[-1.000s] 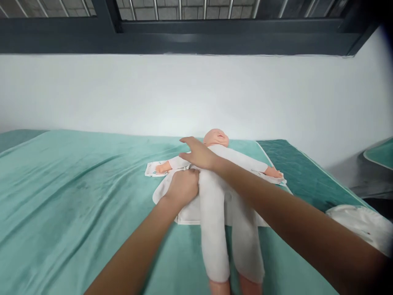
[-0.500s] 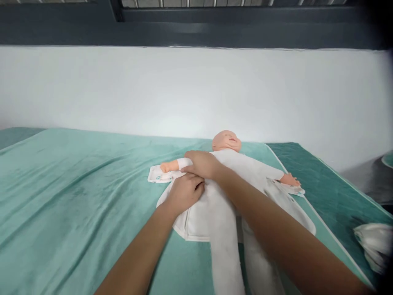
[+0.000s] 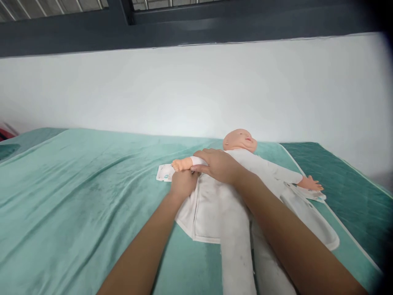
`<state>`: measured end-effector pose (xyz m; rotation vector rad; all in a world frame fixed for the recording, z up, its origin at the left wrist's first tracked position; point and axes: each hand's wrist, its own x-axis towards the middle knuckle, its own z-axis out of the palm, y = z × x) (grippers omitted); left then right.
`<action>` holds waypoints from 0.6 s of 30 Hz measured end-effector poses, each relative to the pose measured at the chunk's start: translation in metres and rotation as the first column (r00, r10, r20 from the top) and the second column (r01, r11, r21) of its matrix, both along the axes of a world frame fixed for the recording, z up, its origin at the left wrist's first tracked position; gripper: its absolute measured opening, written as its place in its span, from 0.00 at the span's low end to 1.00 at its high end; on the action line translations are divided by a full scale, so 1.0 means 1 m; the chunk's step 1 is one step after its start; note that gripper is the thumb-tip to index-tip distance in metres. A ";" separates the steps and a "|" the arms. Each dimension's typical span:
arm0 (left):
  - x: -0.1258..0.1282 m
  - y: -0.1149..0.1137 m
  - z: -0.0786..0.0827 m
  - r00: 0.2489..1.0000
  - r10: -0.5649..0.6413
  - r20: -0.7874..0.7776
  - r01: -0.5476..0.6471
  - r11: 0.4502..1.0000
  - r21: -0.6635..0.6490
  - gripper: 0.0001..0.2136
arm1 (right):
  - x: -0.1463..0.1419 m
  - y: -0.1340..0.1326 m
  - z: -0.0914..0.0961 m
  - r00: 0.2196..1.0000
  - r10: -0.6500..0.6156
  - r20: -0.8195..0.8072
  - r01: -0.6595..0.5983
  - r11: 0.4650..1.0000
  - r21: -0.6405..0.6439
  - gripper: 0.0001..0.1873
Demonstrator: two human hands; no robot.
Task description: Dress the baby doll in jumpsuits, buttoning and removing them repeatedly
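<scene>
A baby doll (image 3: 238,196) in a white cloth body lies on its back, its head by the wall. Under it a white baby jacket (image 3: 207,223) is spread out, the cuff of one sleeve showing a small print. My right hand (image 3: 216,164) is wrapped over the doll's arm on the left side, thumb below and fingers above; the doll's small hand pokes out beyond. Just beneath that arm, my left hand (image 3: 183,183) is closed at the jacket's sleeve, its fingertips partly hidden. The doll's other arm stretches out to the right over the jacket's other sleeve.
A light green sheet (image 3: 92,196) with folds covers the surface, with a darker green cover (image 3: 340,184) at the right. Behind stands a white wall (image 3: 153,94) below a dark window frame (image 3: 184,30) with bars.
My view has tilted and turned left. My left hand has moved up under the doll's arm, and my right hand now wraps the arm, which is lifted slightly.
</scene>
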<state>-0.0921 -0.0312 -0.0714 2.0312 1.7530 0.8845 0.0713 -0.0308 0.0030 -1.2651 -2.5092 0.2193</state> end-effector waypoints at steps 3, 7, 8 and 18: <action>-0.009 0.000 0.008 0.944 0.011 0.329 -0.019 1.000 0.021 0.04 | 0.003 -0.001 0.002 0.999 -0.015 0.033 0.015 1.000 -0.003 0.22; -0.018 -0.006 0.016 0.819 0.075 0.569 -0.055 0.997 -0.053 0.02 | 0.009 -0.003 0.006 0.990 -0.043 0.131 0.046 0.999 -0.017 0.18; -0.020 -0.007 0.017 0.785 0.090 0.612 -0.043 0.995 -0.091 0.01 | 0.011 -0.002 0.006 0.987 -0.052 0.151 0.056 0.998 -0.022 0.17; -0.027 -0.013 0.022 0.443 0.259 0.859 0.037 0.951 -0.306 0.13 | 0.014 0.004 -0.001 0.965 -0.140 0.223 0.149 0.988 -0.026 0.16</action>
